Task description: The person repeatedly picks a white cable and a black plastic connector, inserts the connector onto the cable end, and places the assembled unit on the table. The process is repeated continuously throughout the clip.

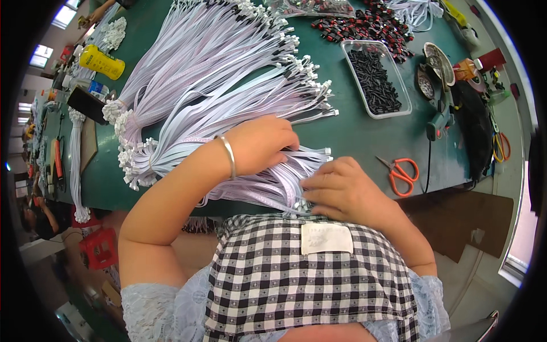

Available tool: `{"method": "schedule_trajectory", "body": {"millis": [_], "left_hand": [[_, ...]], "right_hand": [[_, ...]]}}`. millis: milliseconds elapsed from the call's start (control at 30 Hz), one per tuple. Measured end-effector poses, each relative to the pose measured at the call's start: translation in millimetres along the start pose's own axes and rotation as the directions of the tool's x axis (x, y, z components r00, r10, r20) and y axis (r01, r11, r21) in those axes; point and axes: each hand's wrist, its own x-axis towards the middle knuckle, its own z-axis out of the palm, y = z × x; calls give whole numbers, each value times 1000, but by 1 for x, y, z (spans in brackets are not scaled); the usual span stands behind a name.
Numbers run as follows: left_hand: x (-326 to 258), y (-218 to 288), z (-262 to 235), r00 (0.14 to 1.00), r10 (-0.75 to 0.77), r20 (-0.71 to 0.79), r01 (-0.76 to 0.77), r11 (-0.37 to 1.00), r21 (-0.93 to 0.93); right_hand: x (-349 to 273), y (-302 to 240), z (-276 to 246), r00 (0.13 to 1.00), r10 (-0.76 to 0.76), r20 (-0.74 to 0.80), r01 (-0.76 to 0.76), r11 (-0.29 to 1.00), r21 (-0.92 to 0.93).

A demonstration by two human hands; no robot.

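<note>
A big heap of pale lilac flat ribbon cables (228, 85) with white end connectors fans across the green table (364, 137). My left hand (259, 145), with a metal bangle on the wrist, lies curled on top of a bundle of these cables near the table's front edge. My right hand (342, 191) presses down on the connector ends of the same bundle (273, 182), fingers closed over them. A black-and-white checked apron (307, 273) covers the lower view.
A clear plastic tray of small black parts (375, 77) stands at the right, red-and-black parts (370, 25) behind it. Orange scissors (401, 174), a corded hand tool (441, 114) and tape rolls lie at the right. A yellow bottle (101, 61) is at the far left.
</note>
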Motion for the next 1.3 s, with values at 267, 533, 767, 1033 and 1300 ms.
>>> {"method": "schedule_trajectory", "body": {"millis": [267, 533, 767, 1033, 1300], "left_hand": [[1, 7, 7, 980, -38, -195, 41, 999, 14], [12, 35, -9, 962, -257, -94, 205, 903, -377], [25, 23, -5, 934, -279, 224, 356, 786, -504], [10, 27, 32, 981, -68, -184, 32, 981, -193], [20, 20, 11, 913, -34, -408, -14, 993, -115]], "right_hand": [[-14, -11, 8, 1000, -23, -4, 23, 999, 40], [-23, 11, -13, 948, 203, -244, -116, 937, 330], [-4, 19, -20, 802, 381, -460, -273, 919, 285], [25, 41, -2, 886, 277, -372, -379, 895, -237], [31, 48, -9, 874, 253, -415, -319, 943, -97]]}}
